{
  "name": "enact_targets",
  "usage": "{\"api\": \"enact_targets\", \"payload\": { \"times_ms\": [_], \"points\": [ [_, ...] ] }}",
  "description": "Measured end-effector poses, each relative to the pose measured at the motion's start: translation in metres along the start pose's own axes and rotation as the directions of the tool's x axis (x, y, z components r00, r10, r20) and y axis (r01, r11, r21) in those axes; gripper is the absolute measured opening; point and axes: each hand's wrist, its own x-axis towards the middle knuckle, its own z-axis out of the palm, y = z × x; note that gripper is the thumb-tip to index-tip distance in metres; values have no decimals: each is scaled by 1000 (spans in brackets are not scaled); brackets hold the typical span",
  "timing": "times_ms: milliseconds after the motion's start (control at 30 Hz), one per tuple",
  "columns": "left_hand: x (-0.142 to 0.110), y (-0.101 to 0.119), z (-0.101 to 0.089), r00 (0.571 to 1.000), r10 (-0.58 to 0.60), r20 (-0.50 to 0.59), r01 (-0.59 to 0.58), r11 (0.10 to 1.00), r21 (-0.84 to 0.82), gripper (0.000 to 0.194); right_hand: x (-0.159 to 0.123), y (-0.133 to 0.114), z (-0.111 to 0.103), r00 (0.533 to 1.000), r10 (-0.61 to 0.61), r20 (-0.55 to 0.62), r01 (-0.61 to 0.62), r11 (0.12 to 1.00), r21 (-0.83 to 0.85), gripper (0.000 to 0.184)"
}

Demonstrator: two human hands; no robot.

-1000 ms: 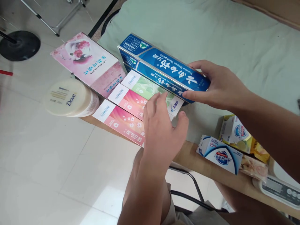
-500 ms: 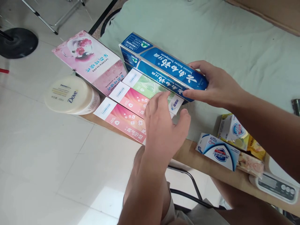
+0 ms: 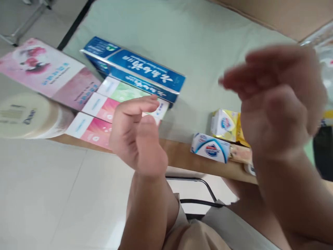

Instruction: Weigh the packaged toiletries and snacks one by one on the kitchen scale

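Note:
My left hand [image 3: 137, 139] is raised over the pink and green cartons with its fingers loosely bent, thumb apart and nothing in it. Behind it lie a green-and-white toothpaste box [image 3: 125, 91] and two pink boxes, the nearer pink box [image 3: 97, 131] partly covered by the hand. Along the green box runs a blue Yunnan Baiyao toothpaste box [image 3: 137, 66], with a second blue face below it. My right hand [image 3: 278, 100], smeared by motion, is up in the air at the right, fingers stretched out, holding nothing visible.
A pink glass-cup carton [image 3: 52, 74] and a round Dove tub [image 3: 23, 116] stand at the left. Near the table's front edge are a white-blue soap box [image 3: 210, 148], a yellow soap box [image 3: 224, 124] and a pinkish bar pack [image 3: 240, 153]. A cardboard piece [image 3: 275, 14] lies behind.
My right hand has let go of the blue toothpaste box and moved up and right. My left hand has lifted off the cartons. The view has shifted, so things appear further left.

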Motion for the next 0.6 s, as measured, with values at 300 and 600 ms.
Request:
{"api": "enact_targets", "payload": {
  "times_ms": [300, 600],
  "points": [
    [-78, 14, 97, 877, -217, 428, 341, 909, -238, 13, -169, 65, -92, 804, 36, -594, 54, 989, 134, 29],
    [-198, 78, 184, 473, -271, 838, 263, 951, 159, 9, -214, 104, -211, 316, 128, -940, -518, 854, -58, 7]
  ]
}}
